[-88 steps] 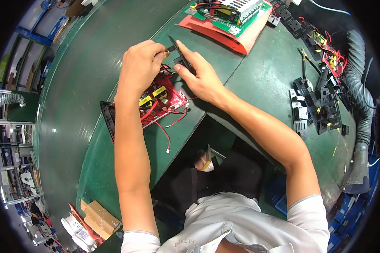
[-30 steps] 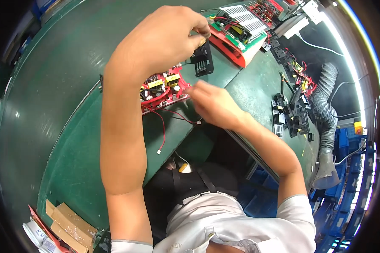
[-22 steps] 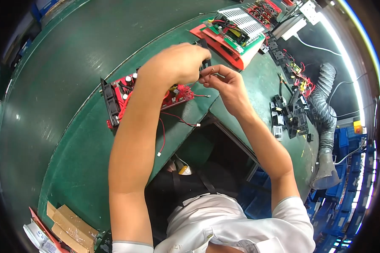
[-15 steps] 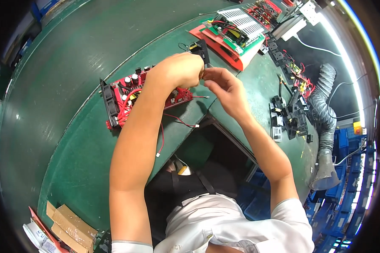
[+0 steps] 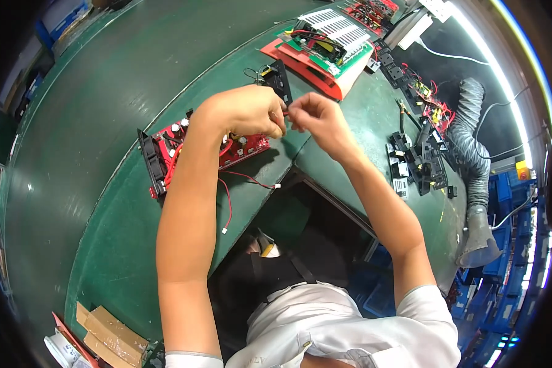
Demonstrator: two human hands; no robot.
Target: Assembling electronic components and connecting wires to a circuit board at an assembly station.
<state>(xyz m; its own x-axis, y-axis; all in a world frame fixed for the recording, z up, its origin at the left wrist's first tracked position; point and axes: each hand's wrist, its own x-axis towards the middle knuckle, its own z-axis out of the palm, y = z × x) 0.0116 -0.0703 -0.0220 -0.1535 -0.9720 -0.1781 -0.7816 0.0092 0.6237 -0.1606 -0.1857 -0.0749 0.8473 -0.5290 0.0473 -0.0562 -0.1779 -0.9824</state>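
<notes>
Left hand (image 5: 254, 114) and right hand (image 5: 324, 124) curl, contents unclear, near red board's (image 5: 245, 151) right end.

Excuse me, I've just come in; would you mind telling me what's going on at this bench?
A person is working bare-handed, the left hand and right hand close together, fingertips bent inward. Whatever they pinch is too small to make out. A red circuit board lies partly hidden under the left arm, with thin leads ending in white plugs on the green bench. A black panel sits just beyond the fingertips.
</notes>
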